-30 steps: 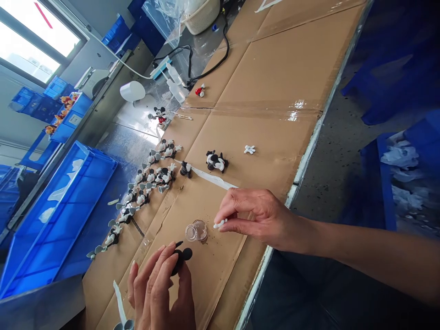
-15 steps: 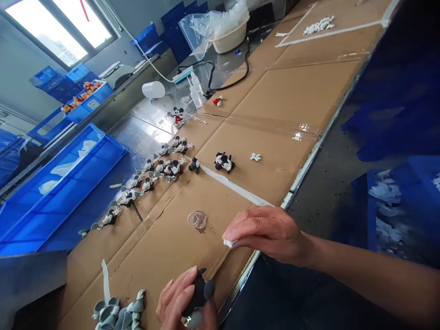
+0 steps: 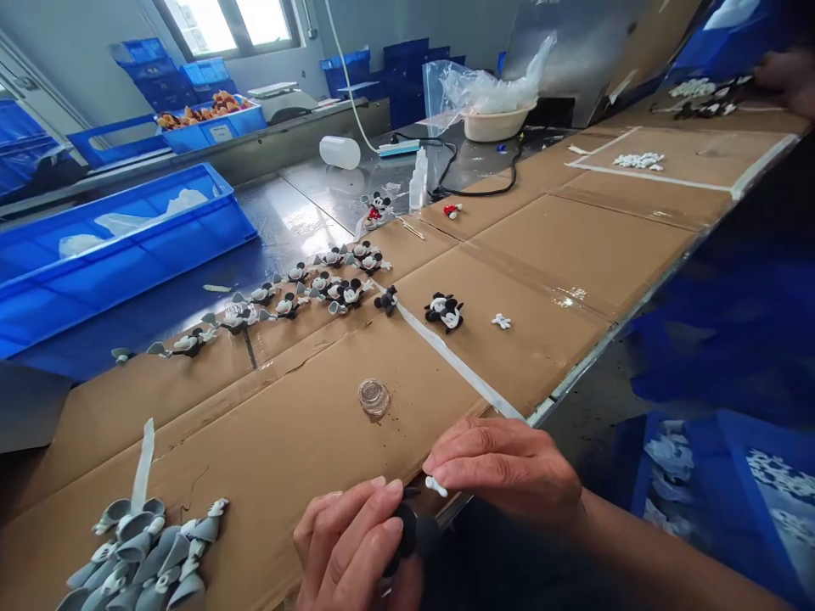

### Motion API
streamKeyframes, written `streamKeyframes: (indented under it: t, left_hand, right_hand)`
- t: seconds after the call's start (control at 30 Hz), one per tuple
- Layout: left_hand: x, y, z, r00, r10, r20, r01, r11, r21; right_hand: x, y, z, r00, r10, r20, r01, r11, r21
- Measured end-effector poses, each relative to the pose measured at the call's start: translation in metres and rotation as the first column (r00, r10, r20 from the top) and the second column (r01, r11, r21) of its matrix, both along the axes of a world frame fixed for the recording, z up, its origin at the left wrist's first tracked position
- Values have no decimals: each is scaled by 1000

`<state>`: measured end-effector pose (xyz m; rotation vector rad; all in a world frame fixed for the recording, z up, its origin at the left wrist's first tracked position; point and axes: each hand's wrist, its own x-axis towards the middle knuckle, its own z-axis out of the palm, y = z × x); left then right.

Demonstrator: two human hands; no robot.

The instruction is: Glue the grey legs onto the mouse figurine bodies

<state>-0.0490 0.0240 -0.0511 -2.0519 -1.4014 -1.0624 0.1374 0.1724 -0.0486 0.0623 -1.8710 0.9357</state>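
Note:
My left hand (image 3: pixel 353 547) is at the bottom middle, fingers wrapped round a small black figure part (image 3: pixel 406 536) with round ears. My right hand (image 3: pixel 506 467) is beside it at the table's near edge, pinching a tiny white piece (image 3: pixel 436 487) that points toward the black part. A small clear cup (image 3: pixel 373 397) sits on the cardboard (image 3: pixel 306 441) just beyond both hands. Further off lie a black-and-white figure (image 3: pixel 445 311) and a loose white glove piece (image 3: pixel 501 321).
A row of several black-and-white figures (image 3: pixel 299 293) runs across the cardboard's far side. Grey parts (image 3: pixel 143 556) are heaped at the bottom left. A blue crate (image 3: pixel 115 255) stands on the left. Bottles, a cable and a bowl (image 3: pixel 493 123) sit at the back. Another person's hand (image 3: pixel 786 72) works at the top right.
The view has swung right and levelled. My right hand drew back from the clear cup to the table edge with the white piece, and my left hand brought the black part beside it.

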Motion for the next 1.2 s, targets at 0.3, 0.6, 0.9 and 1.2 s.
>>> streamKeyframes:
  t: [0.3, 0.6, 0.9, 1.2]
  left_hand:
    - [17, -8, 1, 994, 92, 55, -92, 996, -2]
    - [25, -10, 6, 993, 99, 57, -97, 994, -44]
    - [29, -10, 8, 991, 107, 76, -104, 994, -44]
    - [36, -8, 6, 982, 113, 148, -109, 993, -40]
  right_hand:
    - [0, 2, 3, 999, 11, 39, -13, 999, 31]
    - [0, 2, 1, 998, 43, 40, -44, 999, 12]
    - [-1, 3, 0, 998, 51, 28, -51, 999, 4]
    - [-1, 2, 1, 999, 32, 39, -32, 999, 12]
